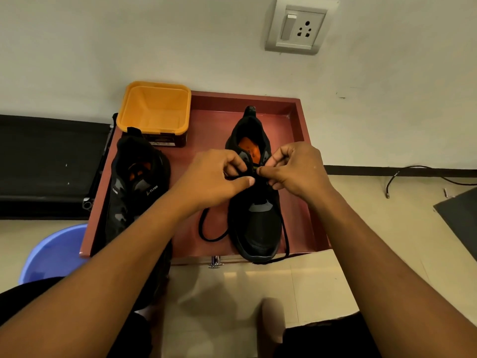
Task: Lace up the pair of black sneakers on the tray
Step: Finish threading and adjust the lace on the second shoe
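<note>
Lacing looks nearly done on the black mesh sneaker at the centre of the shallow red-brown tray: left hand and right hand each pinch the black cord lace with curled fingertips near the top eyelets. It lies along 12 to 6 o'clock, toe at 6. The second black sneaker, at 9 o'clock, points likewise; its lacing is unclear.

Red tray: left sneaker, right sneaker, orange tub.
</note>
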A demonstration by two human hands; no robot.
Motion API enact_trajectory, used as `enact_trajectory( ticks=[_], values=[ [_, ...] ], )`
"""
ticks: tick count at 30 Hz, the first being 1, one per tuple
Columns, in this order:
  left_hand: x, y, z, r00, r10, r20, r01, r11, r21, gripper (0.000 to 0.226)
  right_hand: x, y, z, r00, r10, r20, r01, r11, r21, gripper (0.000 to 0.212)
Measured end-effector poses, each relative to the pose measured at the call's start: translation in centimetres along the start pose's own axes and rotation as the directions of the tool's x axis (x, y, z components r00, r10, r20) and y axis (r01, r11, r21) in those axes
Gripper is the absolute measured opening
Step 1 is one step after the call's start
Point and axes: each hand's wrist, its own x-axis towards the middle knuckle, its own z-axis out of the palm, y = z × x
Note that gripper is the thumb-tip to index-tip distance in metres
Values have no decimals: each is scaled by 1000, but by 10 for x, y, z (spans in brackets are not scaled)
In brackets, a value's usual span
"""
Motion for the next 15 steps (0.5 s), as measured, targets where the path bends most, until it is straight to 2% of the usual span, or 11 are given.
enact_trajectory(
  ticks=[4, 7, 9, 13, 15],
  values=[
    [1, 1, 7, 995, -29, -94, 30, 999, 18, 6, -1, -2, 0, 1000, 6, -2, -6, 1000, -4, 18],
    [5, -9, -14, 996, -72, -55, 77, 992, 98, 17, -2, -2, -3, 998, 41, 45, -46, 993, 110, 20],
    [6, -13, -25, 996, -77, -35, 82, 987, 141, 19, -2, -1, -3, 996, 58, 65, -66, 991, 119, 20],
    [4, -10, -17, 1000, -24, 18, 21, 989, 146, 11, 0, -1, -1, 994, 78, 75, -87, 988, 131, 18],
    [2, -6, -10, 1000, 11, 7, -11, 997, 81, 11, 0, -1, 0, 994, 75, 76, -84, 989, 125, 17]
  ],
)
